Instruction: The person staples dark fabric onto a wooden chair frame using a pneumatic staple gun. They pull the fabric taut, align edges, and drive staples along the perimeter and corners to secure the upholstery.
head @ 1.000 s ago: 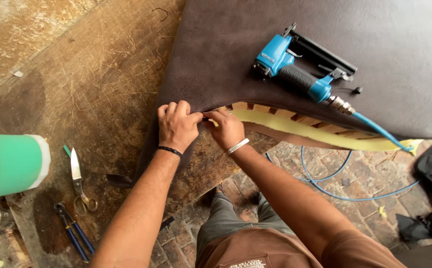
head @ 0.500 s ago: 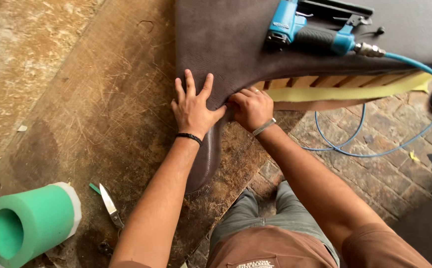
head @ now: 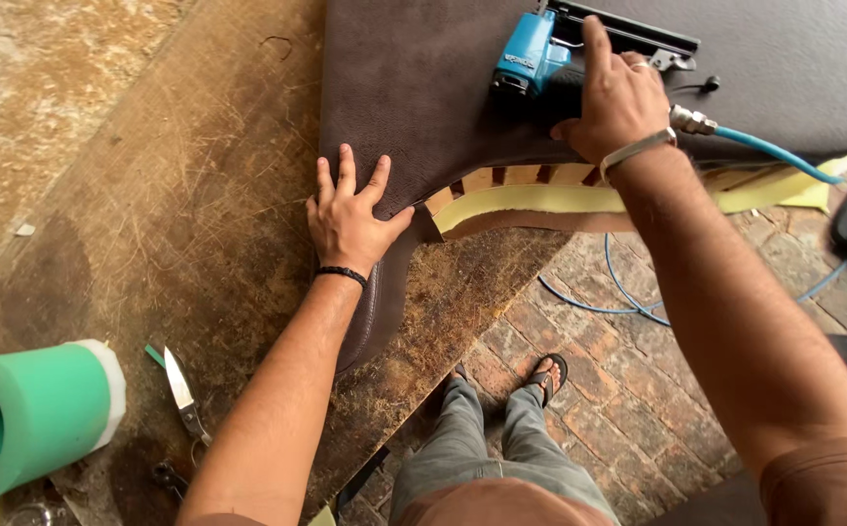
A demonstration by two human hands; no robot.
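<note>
Nearby, green foam roll [head: 29, 414], scissors [head: 182, 388], blue hose [head: 618, 292]

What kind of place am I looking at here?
Likely an upholstery workshop. The right hand grips a blue air stapler on brown leather laid over yellow foam; the left hand presses the leather onto a scarred workbench. Brick floor below.

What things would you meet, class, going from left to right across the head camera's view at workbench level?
Green foam roll → scissors → left hand pressed flat on the brown leather → blue pneumatic stapler → right hand gripping it → blue air hose.
</note>
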